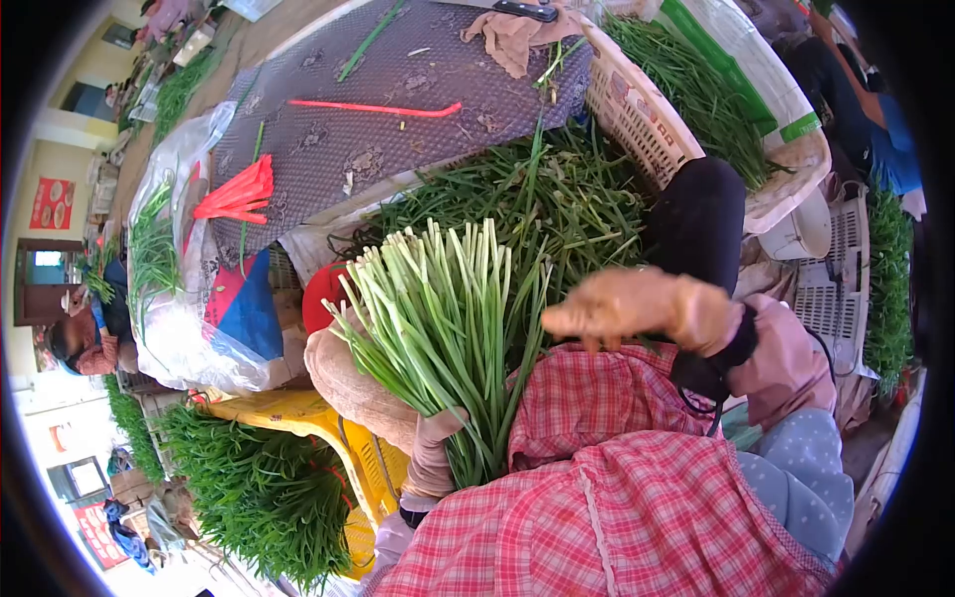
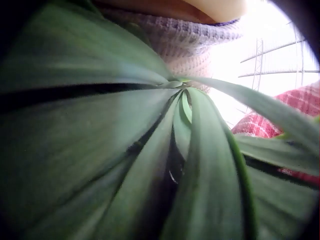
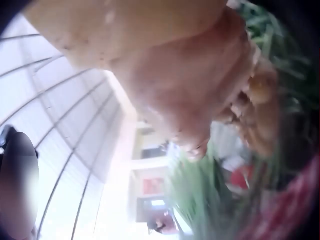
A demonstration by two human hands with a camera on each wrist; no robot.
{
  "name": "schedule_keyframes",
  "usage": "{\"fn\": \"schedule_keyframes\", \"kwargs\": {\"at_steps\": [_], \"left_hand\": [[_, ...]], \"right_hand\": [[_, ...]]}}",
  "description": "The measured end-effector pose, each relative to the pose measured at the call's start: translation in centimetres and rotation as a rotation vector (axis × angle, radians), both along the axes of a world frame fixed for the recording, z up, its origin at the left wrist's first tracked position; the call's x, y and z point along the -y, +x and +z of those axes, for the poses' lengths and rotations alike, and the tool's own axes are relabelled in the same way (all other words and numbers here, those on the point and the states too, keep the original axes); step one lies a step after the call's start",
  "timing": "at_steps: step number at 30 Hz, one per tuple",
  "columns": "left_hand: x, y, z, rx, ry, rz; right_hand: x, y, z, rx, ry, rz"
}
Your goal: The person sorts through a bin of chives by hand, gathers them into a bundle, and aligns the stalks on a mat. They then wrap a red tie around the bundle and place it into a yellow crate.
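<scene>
A thick bundle of garlic chives (image 1: 443, 318) stands in front of the lap, pale cut ends up and green leaves down. My left hand (image 1: 441, 426) grips it low, the thumb across the stalks and most fingers hidden behind. In the left wrist view broad green leaves (image 2: 210, 165) cover the hand. To the right of the bundle, my right hand (image 1: 637, 306) is in the air above the checked apron, blurred. Its thumb and loosely bent fingers stand apart in the right wrist view, with nothing seen between them. Loose chives (image 1: 587, 189) lie heaped beyond the bundle.
A dark bumpy mat (image 1: 398, 129) carries a red strip (image 1: 378, 107), a cloth (image 1: 507, 40) and a knife (image 1: 525, 10). Red ties (image 1: 239, 191) fan out at its left edge. Crates flank me: yellow (image 1: 368, 453) at left, beige (image 1: 637, 104) at right.
</scene>
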State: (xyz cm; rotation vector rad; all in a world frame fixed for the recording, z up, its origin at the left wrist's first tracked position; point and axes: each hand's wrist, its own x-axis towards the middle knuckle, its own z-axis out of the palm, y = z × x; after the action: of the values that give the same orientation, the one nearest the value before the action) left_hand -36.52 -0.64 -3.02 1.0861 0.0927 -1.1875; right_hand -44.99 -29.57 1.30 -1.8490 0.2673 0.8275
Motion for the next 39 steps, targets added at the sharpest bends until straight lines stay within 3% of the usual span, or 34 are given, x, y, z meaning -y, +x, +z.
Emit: {"fn": "schedule_keyframes", "kwargs": {"at_steps": [4, 6, 7, 8, 11, 13, 14, 16, 18, 20, 21, 23, 26, 28, 30, 32, 35, 39], "left_hand": [[0.4, -0.4, 1.2, -0.015, -0.013, 0.025], [0.9, -0.7, 2.1, -0.011, -0.046, 0.052], [1.0, -0.7, 2.4, -0.021, -0.071, 0.073], [0.5, -0.5, 1.8, -0.013, -0.071, 0.082], [0.1, 0.2, 1.0, 0.019, -0.085, 0.006], [0.7, 0.4, 2.2, -0.007, -0.077, -0.069], [0.3, 0.5, 1.4, -0.001, -0.078, -0.068], [-0.1, 0.9, -0.1, 0.092, -0.321, -0.083], [-0.3, 0.7, 1.1, 0.041, -0.314, -0.008], [-1.0, 1.3, 0.1, 0.287, -0.070, -0.175], [1.3, 0.2, 5.1, 0.134, -0.042, -0.071], [2.3, 0.3, 6.0, 0.155, -0.039, -0.141], [1.8, 1.9, 3.3, 0.248, 0.034, -0.269], [0.5, 3.7, 1.6, 0.518, 0.134, -0.572], [3.4, 1.5, 8.1, 0.247, 0.009, -0.302], [2.9, 3.7, 8.6, 0.210, 0.050, -0.380], [3.0, 6.3, 9.9, 0.704, 0.116, -0.416], [3.3, 9.0, 9.6, 1.406, 0.507, -0.613]], "right_hand": [[-4.3, -0.6, -5.1, -0.168, 0.624, -0.343], [-5.5, 0.3, -4.7, -0.096, 0.455, -0.287], [-5.5, 1.0, -1.5, -0.031, 0.100, -0.114], [-5.2, 1.1, -1.5, 0.239, -0.157, 0.125], [-3.8, 1.8, 0.4, 0.159, -0.307, 0.125], [-2.9, 1.8, -1.1, -0.021, 0.323, -0.111], [-3.1, 1.9, -1.2, -0.016, 0.322, -0.109], [-3.8, 2.3, -1.3, 0.271, 0.863, -0.320], [-4.5, 3.8, -2.1, 0.340, 0.960, -0.274], [-5.9, 5.9, -1.1, 0.519, 1.302, -0.454], [-6.1, 7.3, -1.4, 0.553, 1.290, -0.455], [-6.0, 9.1, -2.8, 0.625, 1.202, -0.561], [-5.7, 10.1, -2.4, 0.610, 1.284, -0.659], [-5.2, 9.8, -2.6, 0.628, 1.301, -0.667], [-4.9, 9.3, -2.4, 0.626, 1.327, -0.614], [-4.3, 7.8, -0.8, 0.633, 1.365, -0.592], [-3.6, 7.5, -0.7, 0.577, 1.382, -0.453], [-3.7, 7.9, -0.2, 0.669, 1.198, -0.417]]}}
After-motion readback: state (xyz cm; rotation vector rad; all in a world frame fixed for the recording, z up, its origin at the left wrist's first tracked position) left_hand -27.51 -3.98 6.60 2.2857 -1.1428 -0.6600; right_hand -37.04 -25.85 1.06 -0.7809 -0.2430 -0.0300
